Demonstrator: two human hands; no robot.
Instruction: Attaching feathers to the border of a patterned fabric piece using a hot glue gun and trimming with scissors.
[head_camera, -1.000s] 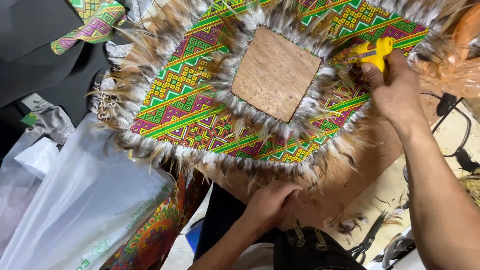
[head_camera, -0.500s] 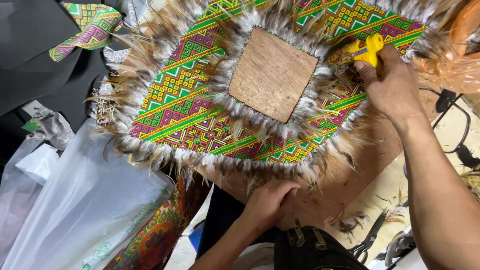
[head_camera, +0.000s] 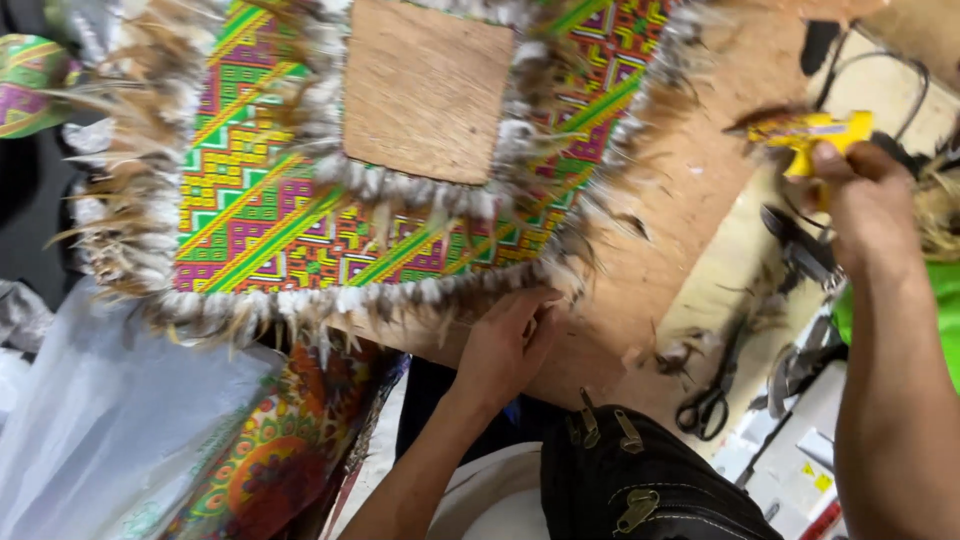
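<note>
- Left hand (head_camera: 505, 345) at the near edge of the feathered piece (head_camera: 300, 230), fingers curled and pinching the feather fringe at the near right corner; thumb side pressed against the wooden board (head_camera: 680, 220) beneath.
- Right hand (head_camera: 865, 205) off to the right, closed around a yellow glue gun (head_camera: 815, 130), nozzle pointing left, held above the board's right edge and apart from the feathers.
- Feathered piece lying flat across the left and far part of the scene, on the board: bright woven cloth in green, yellow, pink and purple zigzags, ringed outside and inside with white and brown feathers.
- Bare brown square panel (head_camera: 428, 90) in the middle of the piece, framed by the inner feather ring.
- Loose feather bits (head_camera: 680, 355) scattered on the board near its near right corner.
- Black scissors (head_camera: 708, 405) lying on the pale surface just right of the board, near side; more dark tools farther right, too blurred to name.
- Clear plastic bag (head_camera: 100, 430) at the near left, partly under the fringe.
- Patterned orange and green cloth (head_camera: 280, 460) hanging below the piece, just right of the bag.
- Black bag with brass clips (head_camera: 640, 480) at the near middle, between both forearms.
- Folded strip of matching woven cloth (head_camera: 30, 85) at the far left edge.
</note>
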